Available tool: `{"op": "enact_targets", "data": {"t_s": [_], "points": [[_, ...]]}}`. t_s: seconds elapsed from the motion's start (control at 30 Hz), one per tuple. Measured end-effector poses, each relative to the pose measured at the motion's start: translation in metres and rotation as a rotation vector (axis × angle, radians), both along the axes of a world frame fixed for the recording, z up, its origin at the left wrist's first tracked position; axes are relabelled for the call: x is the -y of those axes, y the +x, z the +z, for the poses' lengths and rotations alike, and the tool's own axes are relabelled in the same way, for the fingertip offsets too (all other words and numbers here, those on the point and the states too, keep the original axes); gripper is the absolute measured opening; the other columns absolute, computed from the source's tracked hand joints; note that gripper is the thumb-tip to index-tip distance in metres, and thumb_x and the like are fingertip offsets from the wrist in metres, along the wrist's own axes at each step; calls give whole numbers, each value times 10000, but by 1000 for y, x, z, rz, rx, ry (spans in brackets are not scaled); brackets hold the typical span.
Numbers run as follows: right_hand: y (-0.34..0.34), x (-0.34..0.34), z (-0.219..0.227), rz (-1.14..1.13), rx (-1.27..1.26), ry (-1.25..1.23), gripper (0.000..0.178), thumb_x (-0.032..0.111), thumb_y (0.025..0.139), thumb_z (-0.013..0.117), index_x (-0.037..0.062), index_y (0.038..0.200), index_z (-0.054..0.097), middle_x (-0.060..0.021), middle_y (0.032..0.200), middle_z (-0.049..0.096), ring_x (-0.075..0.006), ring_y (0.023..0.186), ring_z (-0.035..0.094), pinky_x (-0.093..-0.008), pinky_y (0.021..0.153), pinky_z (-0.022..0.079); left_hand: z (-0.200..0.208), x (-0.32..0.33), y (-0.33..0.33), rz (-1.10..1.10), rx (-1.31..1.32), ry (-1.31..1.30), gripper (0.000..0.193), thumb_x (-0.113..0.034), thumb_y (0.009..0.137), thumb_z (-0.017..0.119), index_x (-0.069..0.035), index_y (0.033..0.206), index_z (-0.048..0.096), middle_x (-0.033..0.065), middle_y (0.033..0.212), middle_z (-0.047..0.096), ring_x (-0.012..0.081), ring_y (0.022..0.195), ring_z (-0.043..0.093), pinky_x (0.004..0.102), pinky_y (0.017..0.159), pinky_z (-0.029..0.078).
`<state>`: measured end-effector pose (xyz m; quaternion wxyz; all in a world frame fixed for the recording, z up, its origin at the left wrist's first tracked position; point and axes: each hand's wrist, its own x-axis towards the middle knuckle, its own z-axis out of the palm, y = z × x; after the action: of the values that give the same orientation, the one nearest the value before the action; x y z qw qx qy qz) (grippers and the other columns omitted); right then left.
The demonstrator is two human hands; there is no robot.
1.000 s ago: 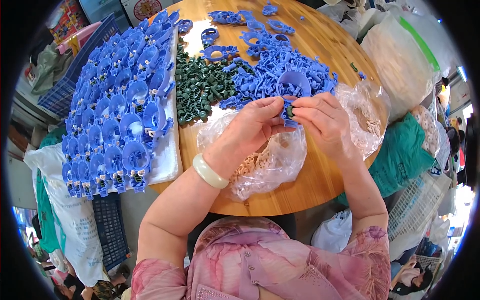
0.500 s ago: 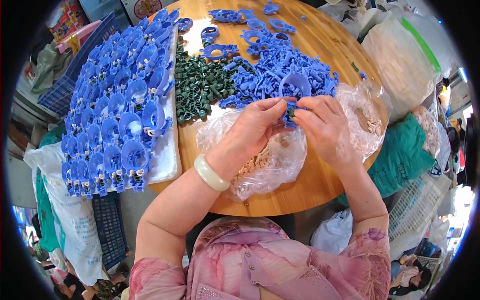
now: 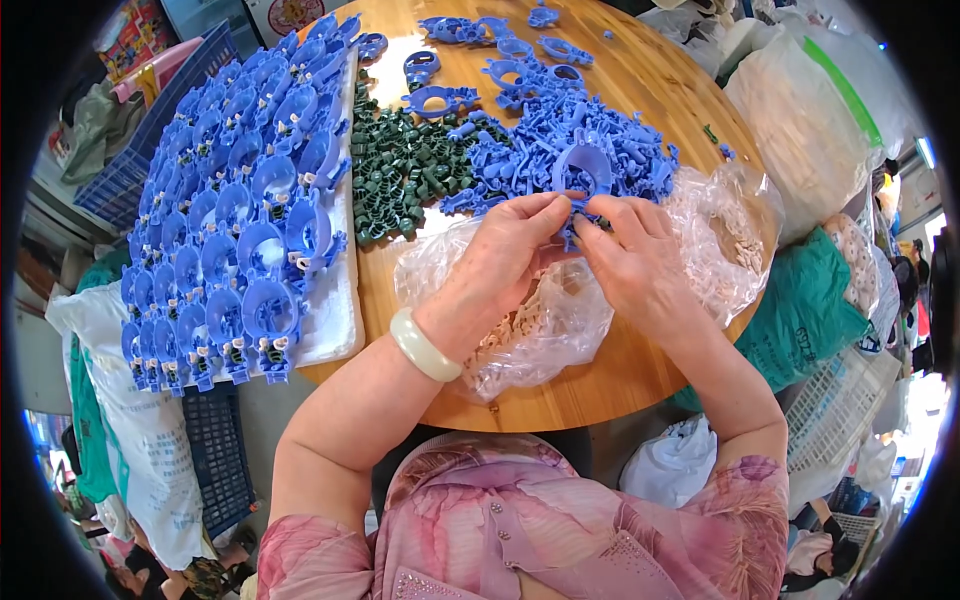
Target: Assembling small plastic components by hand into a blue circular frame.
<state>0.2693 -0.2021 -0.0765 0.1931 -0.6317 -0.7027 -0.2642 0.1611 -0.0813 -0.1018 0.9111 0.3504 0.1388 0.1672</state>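
My left hand (image 3: pixel 512 250) and my right hand (image 3: pixel 645 255) meet in front of the blue heap, both pinching one blue plastic piece with a ring (image 3: pixel 583 165). The ring stands up beyond my fingertips, tilted a little. My fingers cover most of its lower part, so what lies between the thumbs is hard to make out. Just behind is a heap of small blue plastic parts (image 3: pixel 625 140). Dark green plastic parts (image 3: pixel 400 170) lie to its left. Under my hands a clear plastic bag (image 3: pixel 570 335) holds small beige parts.
Rows of blue ring pieces with small figures (image 3: pixel 225 215) fill a white board (image 3: pixel 340 310) at the left. Several loose blue rings (image 3: pixel 440 100) lie farther back on the round wooden table (image 3: pixel 650 75). A second clear bag (image 3: pixel 725 235) sits at the right.
My right fingers and thumb have shifted left and closer over the blue piece. A green part that showed between my fingertips is now mostly covered. The ring has tilted slightly left.
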Motion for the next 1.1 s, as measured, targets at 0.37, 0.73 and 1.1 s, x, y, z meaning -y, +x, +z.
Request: {"op": "enact_targets", "data": {"t_s": [0.37, 0.73, 1.1], "points": [[2, 1, 10, 11, -259, 96, 223, 59, 700, 687, 48, 916, 632, -72, 951, 552, -251, 817, 540, -364, 683, 440, 2, -7, -1, -85, 110, -67, 244, -198, 905, 547, -35, 1081, 594, -11, 821, 576, 60, 663, 526, 290, 701, 545], [-5, -1, 7, 3, -181, 63, 214, 79, 701, 684, 64, 909, 636, -59, 953, 544, -246, 830, 542, -379, 701, 426, -4, -11, 0, -92, 129, -68, 199, -183, 899, 554, -29, 1015, 606, 30, 895, 620, 87, 726, 583, 254, 668, 539], [-8, -7, 12, 80, -659, 81, 206, 22, 747, 649, 28, 948, 602, -109, 913, 563, -277, 801, 570, -357, 688, 464, 7, -30, -4, 94, 185, 62, 267, -212, 925, 507, 26, 1036, 560, 128, 941, 637, 206, 848, 640, 299, 749, 540]]}}
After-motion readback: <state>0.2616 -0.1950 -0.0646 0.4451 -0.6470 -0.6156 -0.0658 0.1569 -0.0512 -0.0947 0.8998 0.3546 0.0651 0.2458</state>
